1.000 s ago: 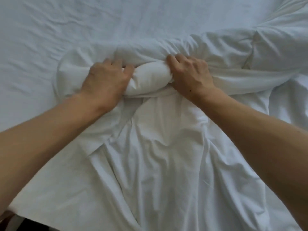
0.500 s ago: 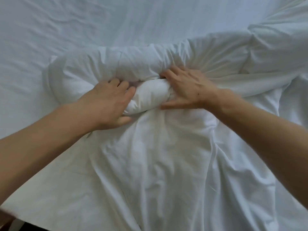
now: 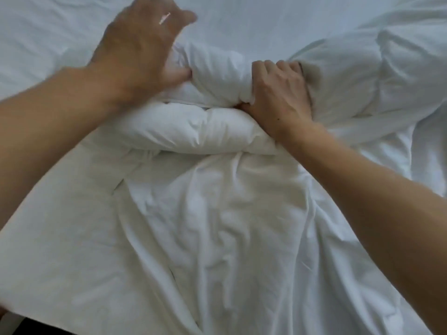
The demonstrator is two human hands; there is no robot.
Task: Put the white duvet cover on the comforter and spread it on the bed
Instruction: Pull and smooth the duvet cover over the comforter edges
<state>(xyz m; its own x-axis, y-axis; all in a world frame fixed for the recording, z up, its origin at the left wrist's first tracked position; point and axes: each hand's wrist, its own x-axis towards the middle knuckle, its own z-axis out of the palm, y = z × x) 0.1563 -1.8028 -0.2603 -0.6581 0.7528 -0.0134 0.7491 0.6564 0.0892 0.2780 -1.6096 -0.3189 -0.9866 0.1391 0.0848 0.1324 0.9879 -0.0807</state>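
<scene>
A person's right hand (image 3: pixel 278 93) grips the rolled comforter (image 3: pixel 193 131), fingers curled into its fabric, while the left hand (image 3: pixel 140 47), blurred, hovers at 11 o'clock over the roll, thumb touching it and fingers loosely spread, holding nothing. The roll's long axis runs 9 to 3 o'clock across the bed (image 3: pixel 242 20), directly beneath both hands, the right hand nearer its middle. Counted: one comforter roll, one white duvet cover (image 3: pixel 217 238) trailing toward 6 o'clock, two hands.
</scene>
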